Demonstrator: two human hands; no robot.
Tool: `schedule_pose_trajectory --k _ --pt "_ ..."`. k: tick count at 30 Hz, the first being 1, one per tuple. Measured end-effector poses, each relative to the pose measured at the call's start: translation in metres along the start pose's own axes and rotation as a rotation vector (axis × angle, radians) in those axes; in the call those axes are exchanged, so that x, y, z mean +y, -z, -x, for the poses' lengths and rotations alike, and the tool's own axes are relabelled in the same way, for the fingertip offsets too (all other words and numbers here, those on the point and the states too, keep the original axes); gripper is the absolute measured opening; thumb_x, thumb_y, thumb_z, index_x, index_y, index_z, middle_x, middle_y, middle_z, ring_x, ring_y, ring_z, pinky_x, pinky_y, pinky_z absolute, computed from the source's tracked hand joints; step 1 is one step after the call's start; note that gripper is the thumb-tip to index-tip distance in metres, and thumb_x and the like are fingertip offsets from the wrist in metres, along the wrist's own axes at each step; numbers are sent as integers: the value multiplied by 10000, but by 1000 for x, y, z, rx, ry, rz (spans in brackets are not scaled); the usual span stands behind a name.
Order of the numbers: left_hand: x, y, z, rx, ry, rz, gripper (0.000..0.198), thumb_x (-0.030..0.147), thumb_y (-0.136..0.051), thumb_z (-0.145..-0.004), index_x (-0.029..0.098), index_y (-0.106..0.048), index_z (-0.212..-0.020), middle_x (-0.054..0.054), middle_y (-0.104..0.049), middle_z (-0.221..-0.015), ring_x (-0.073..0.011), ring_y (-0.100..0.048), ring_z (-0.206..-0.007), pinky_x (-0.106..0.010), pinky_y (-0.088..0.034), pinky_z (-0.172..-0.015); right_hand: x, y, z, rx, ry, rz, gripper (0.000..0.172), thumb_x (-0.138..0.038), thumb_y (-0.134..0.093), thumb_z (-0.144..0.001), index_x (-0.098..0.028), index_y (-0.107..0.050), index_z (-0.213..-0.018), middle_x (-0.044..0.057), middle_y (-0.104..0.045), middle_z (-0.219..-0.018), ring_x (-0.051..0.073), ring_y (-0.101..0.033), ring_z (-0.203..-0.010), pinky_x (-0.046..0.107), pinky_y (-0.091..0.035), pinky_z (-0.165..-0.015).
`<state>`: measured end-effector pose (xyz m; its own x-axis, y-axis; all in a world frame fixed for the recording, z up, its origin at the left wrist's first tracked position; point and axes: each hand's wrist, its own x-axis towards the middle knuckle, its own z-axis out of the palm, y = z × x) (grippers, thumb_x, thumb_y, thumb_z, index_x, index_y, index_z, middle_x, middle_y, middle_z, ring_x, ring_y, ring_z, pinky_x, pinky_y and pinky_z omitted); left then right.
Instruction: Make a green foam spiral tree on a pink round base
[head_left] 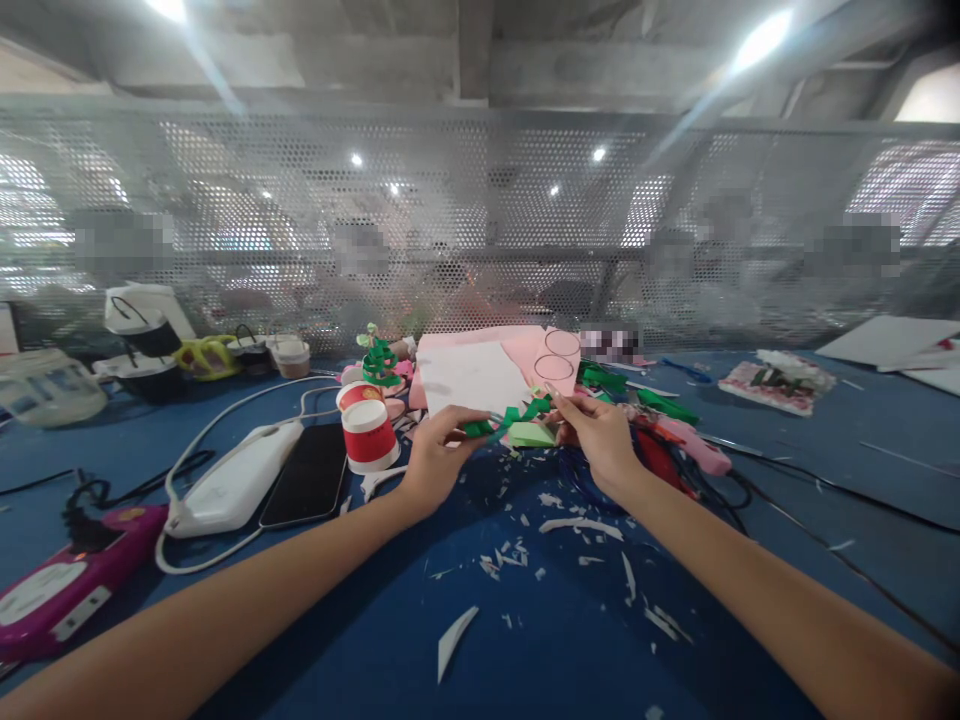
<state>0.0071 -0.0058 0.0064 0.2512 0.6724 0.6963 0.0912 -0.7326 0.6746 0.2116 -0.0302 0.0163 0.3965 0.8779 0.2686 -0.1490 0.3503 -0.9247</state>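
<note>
My left hand is closed in a pinch on one end of a green paper strip above the blue table. My right hand pinches the strip's other end, near a folded light-green paper piece. The strip is zigzagged and stretches between both hands. Just behind them lie a white sheet and pink paper. White paper scraps are scattered on the table below the hands.
Left of my hands stand a red-and-white paper cup, a black phone, a white power bank with cable and a magenta device. A pink tool and green scraps lie right. A perforated metal screen closes the back.
</note>
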Motion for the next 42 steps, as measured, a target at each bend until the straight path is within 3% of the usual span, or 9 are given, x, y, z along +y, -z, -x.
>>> schedule_pose_trajectory --k 4,13,19,25,28,31,35,38,42 --pt "6 0 5 -132 -384 -188 222 101 -565 -812 213 -673 -969 -58 -655 -967 -137 -627 -904 -282 -539 -801 1 -1 1 -36 31 37 359 -488 -758 -572 -156 -650 -658 0 -638 -556 89 -477 -389 240 -432 -407" --pt "9 -1 5 -138 -519 -295 215 112 -616 -788 212 -657 -974 -79 -623 -1030 -153 -624 -955 -305 -555 -809 0 -1 3 -23 45 34 357 -499 -747 -581 -165 -626 -625 1 -627 -550 100 -488 -398 247 -427 -407" --pt "11 0 6 -261 -492 -280 134 134 -622 -788 198 -676 -892 -90 -630 -1036 -165 -623 -974 -311 -555 -811 3 1 -2 36 18 -48 361 -490 -761 -565 -166 -606 -606 -16 -596 -519 85 -456 -369 233 -380 -379" --pt "11 0 6 -268 -448 -279 114 182 -617 -802 200 -658 -907 -78 -642 -982 -164 -623 -948 -336 -543 -827 3 2 -4 44 -19 -100 377 -477 -791 -524 -166 -626 -659 -18 -619 -566 78 -460 -380 230 -393 -384" --pt "10 -1 5 -196 -340 -266 239 215 -636 -791 195 -604 -1026 -88 -618 -1035 -177 -603 -992 -359 -528 -858 1 -1 1 -42 -64 -120 383 -469 -802 -511 -167 -649 -691 -14 -641 -605 77 -482 -418 221 -424 -402" --pt "6 -2 4 -112 -172 -195 508 287 -695 -736 200 -482 -1189 -132 -543 -1190 -204 -586 -1043 -380 -535 -845 -1 -4 6 -116 -75 -119 375 -460 -805 -513 -171 -673 -713 -10 -655 -629 84 -503 -453 217 -447 -411" --pt "-1 -4 2 -206 6 -94 679 287 -714 -711 218 -377 -1297 -157 -492 -1317 -246 -535 -1163 -451 -483 -941 -1 -7 12 -225 -89 -118 321 -451 -778 -576 -180 -683 -721 6 -677 -718 80 -504 -462 213 -449 -403" --pt "-5 -4 0 -242 65 -23 599 251 -682 -736 210 -427 -1277 -138 -595 -1212 -233 -586 -1101 -453 -482 -943 0 -9 15 -308 -104 -110 316 -453 -760 -605 -184 -681 -752 19 -683 -781 82 -510 -475 218 -459 -410" --pt "-5 -4 0 -191 131 19 443 204 -687 -716 173 -563 -1141 -72 -692 -927 -181 -666 -871 -374 -546 -834 1 -10 18 -366 -131 -115 332 -468 -749 -617 -179 -674 -761 4 -650 -687 97 -521 -483 227 -465 -414"
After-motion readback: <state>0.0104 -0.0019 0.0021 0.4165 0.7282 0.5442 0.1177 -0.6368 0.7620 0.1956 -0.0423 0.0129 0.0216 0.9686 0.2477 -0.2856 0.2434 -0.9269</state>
